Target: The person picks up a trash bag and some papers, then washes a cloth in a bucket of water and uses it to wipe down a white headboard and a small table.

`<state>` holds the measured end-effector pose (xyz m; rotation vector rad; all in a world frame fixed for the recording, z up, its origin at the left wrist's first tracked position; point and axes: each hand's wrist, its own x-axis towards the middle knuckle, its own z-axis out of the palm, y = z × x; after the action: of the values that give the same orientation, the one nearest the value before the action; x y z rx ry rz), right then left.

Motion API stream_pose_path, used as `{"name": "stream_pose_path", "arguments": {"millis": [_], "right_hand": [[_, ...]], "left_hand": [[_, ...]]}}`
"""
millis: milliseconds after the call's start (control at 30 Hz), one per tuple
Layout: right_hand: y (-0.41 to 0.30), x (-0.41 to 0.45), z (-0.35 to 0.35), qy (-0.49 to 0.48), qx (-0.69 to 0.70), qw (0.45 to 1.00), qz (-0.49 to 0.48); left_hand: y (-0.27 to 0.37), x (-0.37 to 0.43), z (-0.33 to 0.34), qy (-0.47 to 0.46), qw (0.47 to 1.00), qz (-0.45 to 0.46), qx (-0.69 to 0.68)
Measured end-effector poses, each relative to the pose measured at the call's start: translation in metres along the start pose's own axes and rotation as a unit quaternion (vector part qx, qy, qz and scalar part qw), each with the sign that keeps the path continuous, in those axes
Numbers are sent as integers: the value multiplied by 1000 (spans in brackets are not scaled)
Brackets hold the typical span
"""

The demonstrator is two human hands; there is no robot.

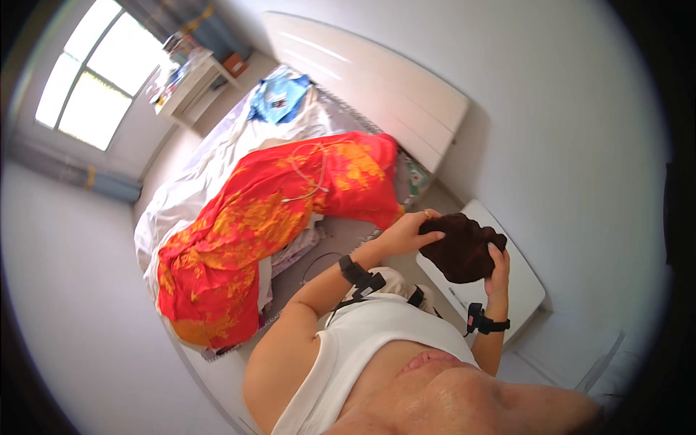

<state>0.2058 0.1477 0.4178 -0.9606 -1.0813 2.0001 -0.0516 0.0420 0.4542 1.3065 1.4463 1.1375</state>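
A dark brown cloth [459, 253], bunched and soft, is held up between my two hands. My left hand [410, 231] grips its left edge, with the thumb lying over the front. On the right side, my right hand [497, 266] pinches the cloth between thumb and fingers. The cloth hangs above a white bedside cabinet [516, 288] and hides part of its top. What kind of cloth item it is, I cannot tell.
To the left is a bed with a red and orange patterned quilt [272, 206], a white cable [304, 197] on it and a blue garment [278, 98] further back. A pale headboard [370, 81] stands against the wall. Near the window is a cluttered desk [187, 89].
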Motion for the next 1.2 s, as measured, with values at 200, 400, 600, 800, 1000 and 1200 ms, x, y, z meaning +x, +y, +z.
{"name": "stream_pose_path", "arguments": {"millis": [200,400,600,800,1000,1200], "right_hand": [[15,68,103,-37,59,997,37],[46,142,198,-82,93,992,30],[61,170,284,-127,102,986,27],[66,179,334,-185,35,980,56],[70,207,364,-268,-17,963,14],[90,235,384,-329,-91,935,-103]], "left_hand": [[-16,-10,-115,47,999,27,-3],[-29,-33,-207,122,990,51,38],[-33,-70,-261,186,982,-5,30],[-38,-100,-289,221,975,-15,26],[-24,-129,-294,299,953,-23,-34],[-34,-139,-305,349,937,19,19]]}}
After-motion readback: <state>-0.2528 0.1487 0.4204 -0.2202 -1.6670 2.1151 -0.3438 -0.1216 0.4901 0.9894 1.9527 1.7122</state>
